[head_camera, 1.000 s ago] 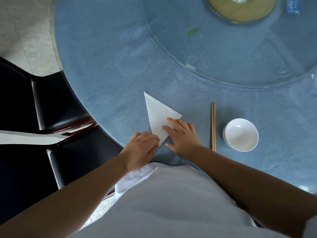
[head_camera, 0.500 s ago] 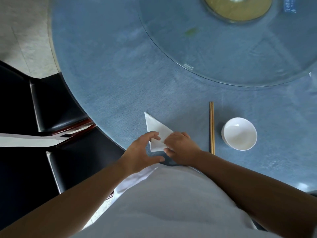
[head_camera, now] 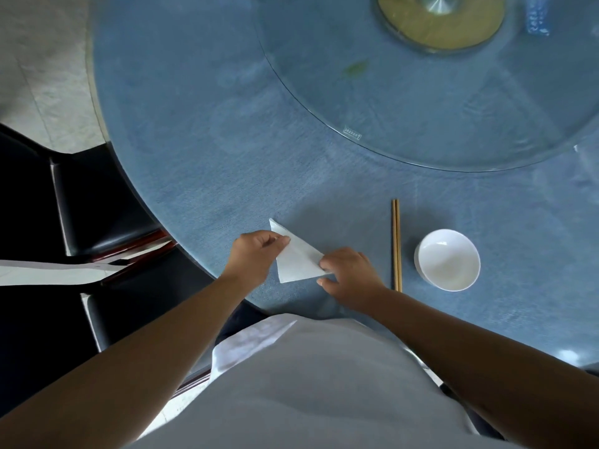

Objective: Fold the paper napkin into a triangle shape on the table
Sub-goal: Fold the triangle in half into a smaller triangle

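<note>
Broadly, most of the view is taken up by a round desk (head_camera: 201, 131) covered in blue woven cloth, on the far right part of which a large clear glass turntable (head_camera: 421, 124) is set. A gold-coloured round base (head_camera: 418, 30) is seen under the turntable at the far edge. Dark padded chairs (head_camera: 84, 202) are placed to the left of the desk, over a pale tiled floor (head_camera: 39, 76). At the near right, a small white round bowl (head_camera: 449, 260) is stood on the cloth, and a pair of light wooden chopsticks (head_camera: 396, 244) is laid just to its left, pointing far and near. Near the desk's near edge, left of the chopsticks, a white paper napkin (head_camera: 299, 262) folded to a triangle is found, its tip pointed to the far left. Its left edge is pinched by the curled left hand (head_camera: 254, 256) between thumb and fingers. Its near right corner is gripped by the right hand (head_camera: 348, 275), with the fingers bent over the paper. Whether the napkin is flat on the cloth or slightly lifted cannot be told.
</note>
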Demonstrator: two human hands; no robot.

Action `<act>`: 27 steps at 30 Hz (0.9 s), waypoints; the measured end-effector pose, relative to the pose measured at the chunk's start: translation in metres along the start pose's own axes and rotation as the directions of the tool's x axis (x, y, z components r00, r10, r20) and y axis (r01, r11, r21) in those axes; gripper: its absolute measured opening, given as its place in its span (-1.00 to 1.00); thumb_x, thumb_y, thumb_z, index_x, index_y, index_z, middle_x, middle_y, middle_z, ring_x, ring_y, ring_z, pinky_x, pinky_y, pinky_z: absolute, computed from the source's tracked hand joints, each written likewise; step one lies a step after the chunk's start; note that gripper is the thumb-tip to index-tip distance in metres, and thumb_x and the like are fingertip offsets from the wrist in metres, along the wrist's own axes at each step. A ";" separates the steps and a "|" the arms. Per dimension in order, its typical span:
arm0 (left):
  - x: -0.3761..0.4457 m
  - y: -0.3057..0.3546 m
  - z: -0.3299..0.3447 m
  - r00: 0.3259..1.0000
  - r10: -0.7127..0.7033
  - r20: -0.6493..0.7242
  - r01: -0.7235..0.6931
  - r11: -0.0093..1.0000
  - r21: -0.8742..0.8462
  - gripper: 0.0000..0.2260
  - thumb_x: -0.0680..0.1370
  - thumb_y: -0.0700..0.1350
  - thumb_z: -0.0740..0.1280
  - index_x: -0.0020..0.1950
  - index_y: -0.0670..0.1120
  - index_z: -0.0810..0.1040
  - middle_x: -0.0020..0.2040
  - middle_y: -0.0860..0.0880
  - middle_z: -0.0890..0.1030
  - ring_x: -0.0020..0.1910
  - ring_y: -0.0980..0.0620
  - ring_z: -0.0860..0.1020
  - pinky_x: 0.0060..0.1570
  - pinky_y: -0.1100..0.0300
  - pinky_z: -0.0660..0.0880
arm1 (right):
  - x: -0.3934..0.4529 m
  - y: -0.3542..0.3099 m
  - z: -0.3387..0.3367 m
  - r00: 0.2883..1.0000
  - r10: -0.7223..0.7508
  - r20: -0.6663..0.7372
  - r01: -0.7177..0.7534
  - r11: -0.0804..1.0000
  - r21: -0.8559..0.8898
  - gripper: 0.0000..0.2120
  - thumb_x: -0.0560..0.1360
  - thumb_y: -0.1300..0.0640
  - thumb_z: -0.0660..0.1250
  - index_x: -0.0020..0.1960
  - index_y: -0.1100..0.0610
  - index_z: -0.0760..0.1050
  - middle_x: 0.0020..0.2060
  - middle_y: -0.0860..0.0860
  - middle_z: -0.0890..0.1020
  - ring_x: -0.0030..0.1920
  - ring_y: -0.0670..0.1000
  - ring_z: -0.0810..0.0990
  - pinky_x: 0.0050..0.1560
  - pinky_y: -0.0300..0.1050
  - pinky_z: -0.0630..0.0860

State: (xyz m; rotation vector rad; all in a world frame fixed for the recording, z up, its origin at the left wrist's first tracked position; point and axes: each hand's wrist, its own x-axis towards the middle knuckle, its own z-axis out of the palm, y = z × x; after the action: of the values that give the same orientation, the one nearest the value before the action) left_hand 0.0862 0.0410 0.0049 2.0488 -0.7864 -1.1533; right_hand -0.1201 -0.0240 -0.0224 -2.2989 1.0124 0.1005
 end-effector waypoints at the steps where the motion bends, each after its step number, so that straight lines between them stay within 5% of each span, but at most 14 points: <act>1: 0.005 0.000 -0.002 1.000 -0.005 -0.004 0.005 1.000 0.008 -0.81 0.52 0.05 0.41 -0.25 0.01 0.64 -0.61 0.15 0.33 -0.62 0.16 0.24 -0.61 0.33 0.22 | 0.000 0.005 0.000 1.000 0.025 -0.014 -0.025 1.000 -0.004 -0.83 0.42 0.05 0.36 -0.03 0.09 0.55 -0.06 0.01 0.60 0.08 0.11 0.46 0.06 -0.06 0.30; 8: 0.031 0.002 -0.007 0.999 0.030 -0.041 -0.027 0.997 0.077 -0.78 0.53 0.11 0.36 -0.24 0.05 0.63 -0.42 -0.02 0.52 -0.61 0.17 0.32 -0.63 0.27 0.29 | 0.005 0.022 0.001 0.990 0.131 -0.056 -0.135 0.989 -0.056 -0.86 0.45 0.01 0.31 -0.13 0.05 0.59 0.04 -0.03 0.53 0.10 0.07 0.38 0.03 -0.11 0.23; 14: 0.045 0.002 -0.010 0.999 -0.042 -0.018 0.043 0.997 0.064 -0.91 0.48 0.06 0.45 -0.22 0.14 0.63 -0.32 0.10 0.62 -0.56 0.26 0.45 -0.58 0.34 0.37 | 0.009 0.021 0.001 0.986 0.146 -0.075 -0.148 0.988 -0.029 -0.85 0.48 0.00 0.30 -0.16 0.06 0.58 0.00 -0.03 0.51 0.07 0.05 0.38 0.03 -0.10 0.26; 27: 0.054 -0.006 -0.007 0.998 -0.001 -0.058 0.012 0.982 0.187 -0.95 0.53 -0.01 0.37 -0.10 0.11 0.62 -0.22 0.11 0.63 -0.45 0.13 0.48 -0.49 0.25 0.38 | 0.009 0.020 0.002 0.980 0.176 -0.089 -0.180 0.983 -0.036 -0.85 0.47 -0.02 0.29 -0.15 0.04 0.56 0.00 -0.02 0.51 0.05 0.06 0.40 0.00 -0.09 0.21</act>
State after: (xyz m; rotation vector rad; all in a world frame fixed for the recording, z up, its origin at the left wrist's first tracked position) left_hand 0.1169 0.0052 -0.0234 2.2298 -0.8894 -1.0522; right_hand -0.1272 -0.0393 -0.0373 -2.2641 1.2708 0.0989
